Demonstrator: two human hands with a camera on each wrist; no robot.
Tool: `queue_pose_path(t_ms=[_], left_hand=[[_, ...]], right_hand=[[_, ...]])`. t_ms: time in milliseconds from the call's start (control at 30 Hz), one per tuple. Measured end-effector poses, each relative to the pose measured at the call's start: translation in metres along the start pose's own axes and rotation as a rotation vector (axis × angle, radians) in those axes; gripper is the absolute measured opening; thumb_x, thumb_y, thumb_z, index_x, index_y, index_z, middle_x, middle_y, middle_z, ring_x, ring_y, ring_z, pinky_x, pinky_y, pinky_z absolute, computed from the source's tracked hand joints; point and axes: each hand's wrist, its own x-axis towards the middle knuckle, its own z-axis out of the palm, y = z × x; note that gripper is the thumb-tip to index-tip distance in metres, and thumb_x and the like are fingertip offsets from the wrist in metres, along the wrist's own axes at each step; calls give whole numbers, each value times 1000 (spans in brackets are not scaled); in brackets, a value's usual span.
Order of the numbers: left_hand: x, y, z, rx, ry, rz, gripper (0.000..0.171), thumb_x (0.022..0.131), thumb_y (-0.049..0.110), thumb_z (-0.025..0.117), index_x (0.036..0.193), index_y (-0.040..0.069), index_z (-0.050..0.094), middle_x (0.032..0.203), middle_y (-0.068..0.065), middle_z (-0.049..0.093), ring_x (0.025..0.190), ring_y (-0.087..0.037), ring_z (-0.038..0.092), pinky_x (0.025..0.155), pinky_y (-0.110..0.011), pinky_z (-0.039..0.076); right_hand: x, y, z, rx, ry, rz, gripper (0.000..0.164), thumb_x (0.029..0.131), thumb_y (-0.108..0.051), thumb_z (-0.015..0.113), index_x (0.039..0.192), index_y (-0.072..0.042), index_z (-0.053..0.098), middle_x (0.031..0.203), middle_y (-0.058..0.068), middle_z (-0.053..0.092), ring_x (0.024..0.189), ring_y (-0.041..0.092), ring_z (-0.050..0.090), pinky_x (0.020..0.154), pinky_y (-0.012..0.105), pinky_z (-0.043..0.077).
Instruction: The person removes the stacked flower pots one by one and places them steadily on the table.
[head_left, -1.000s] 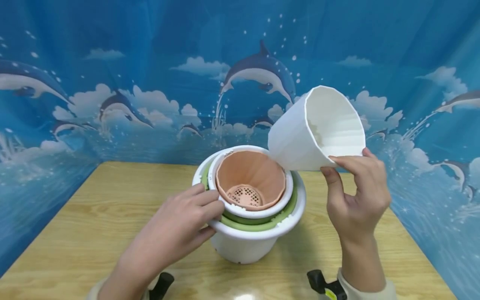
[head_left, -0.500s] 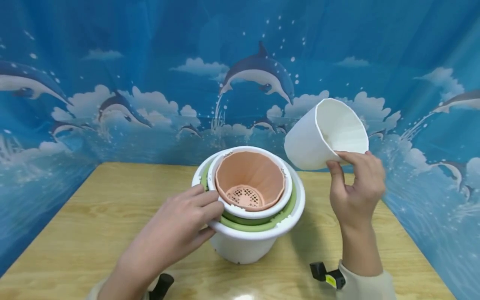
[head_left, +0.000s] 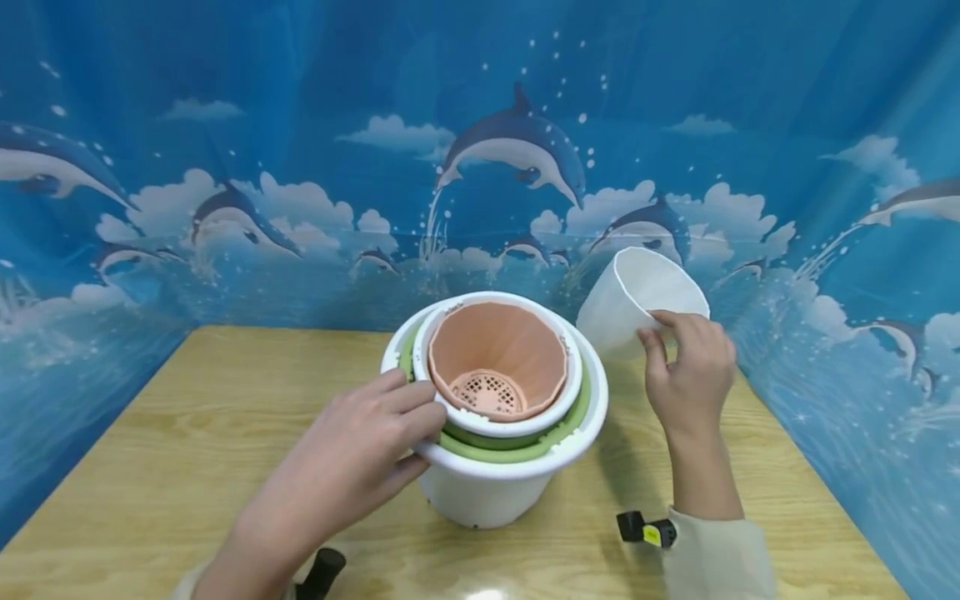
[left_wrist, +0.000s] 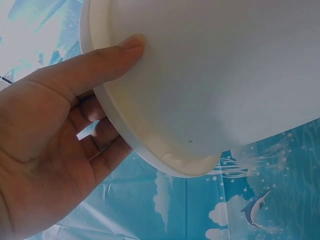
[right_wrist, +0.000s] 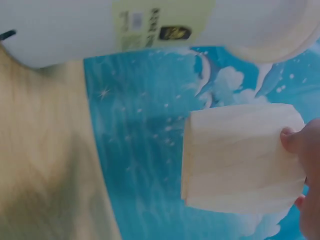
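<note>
Four nested pots (head_left: 501, 350) are sitting at the left hand (head_left: 356, 446). The right hand (head_left: 690, 367) is holding one white container (head_left: 611, 312).

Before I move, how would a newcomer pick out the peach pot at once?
On the wooden table stands a stack of nested pots, held at its outer white rim by the left hand. The peach pot sits innermost. Its colour and holed base set it apart from the inner white rim and green rim around it.

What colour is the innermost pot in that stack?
The innermost pot is peachy orange; it shows best in the head view.
</note>
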Motion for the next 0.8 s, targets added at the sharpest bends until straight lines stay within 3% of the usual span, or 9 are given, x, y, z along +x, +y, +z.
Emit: queue_pose_path(t_ms=[300, 467, 800], left_hand=[[-1, -1, 0, 15, 5, 9, 30, 74, 25, 89, 85, 26, 60, 93, 16, 62, 84, -8, 48, 69, -25, 47], [0, 0, 0, 12, 2, 5, 30, 74, 25, 89, 85, 26, 61, 94, 16, 63, 85, -8, 48, 69, -26, 47], [-1, 0, 1, 13, -3, -3, 30, 75, 25, 88, 85, 27, 60, 94, 17, 62, 84, -8, 47, 70, -26, 47]], right_hand=[[-15, 27, 11, -88, -138, 69, 20, 82, -9, 79, 100, -2, 72, 96, 19, 71, 85, 44, 58, 82, 58, 42], [-21, 31, 13, -132, -231, 154, 21, 84, -9, 78, 103, -4, 73, 100, 19, 71, 92, 45, 58, 87, 62, 40], [-26, 37, 13, -220, -357, 221, 18, 85, -6, 75, 103, -4, 75, 98, 20, 71, 91, 45, 58, 91, 63, 39]])
